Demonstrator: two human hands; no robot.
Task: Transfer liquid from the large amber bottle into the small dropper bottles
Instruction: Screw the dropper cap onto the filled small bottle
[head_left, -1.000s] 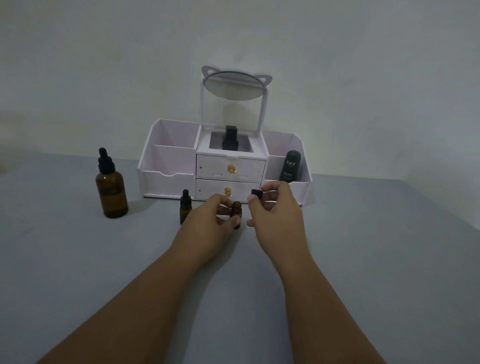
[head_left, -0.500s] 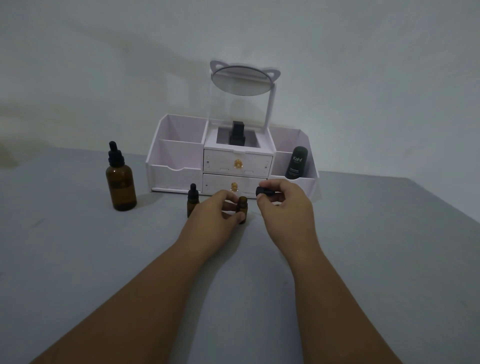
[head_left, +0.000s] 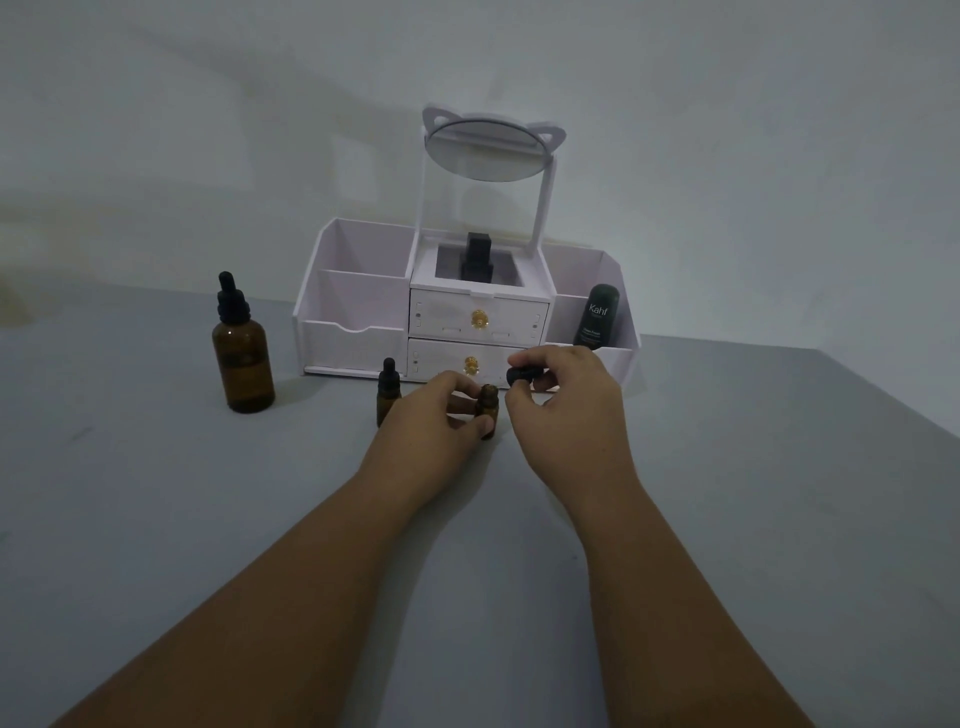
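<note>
The large amber bottle (head_left: 243, 364) with its black dropper cap stands upright at the left of the grey table. A small capped dropper bottle (head_left: 387, 396) stands just left of my left hand. My left hand (head_left: 436, 415) grips a second small amber bottle (head_left: 488, 410), which stands uncapped on the table. Just to the right and slightly above it, my right hand (head_left: 566, 410) pinches the black dropper cap (head_left: 522, 375) between thumb and fingers.
A white organiser (head_left: 358, 332) with two drawers, side compartments and a cat-ear mirror (head_left: 487, 150) stands behind the hands against the wall. A dark Kahf container (head_left: 597, 316) sits in its right compartment, a black item (head_left: 477, 260) in the middle one.
The view has shifted a little between frames. My right hand still holds the cap beside the open small bottle and has turned it slightly; my left hand keeps its grip.
</note>
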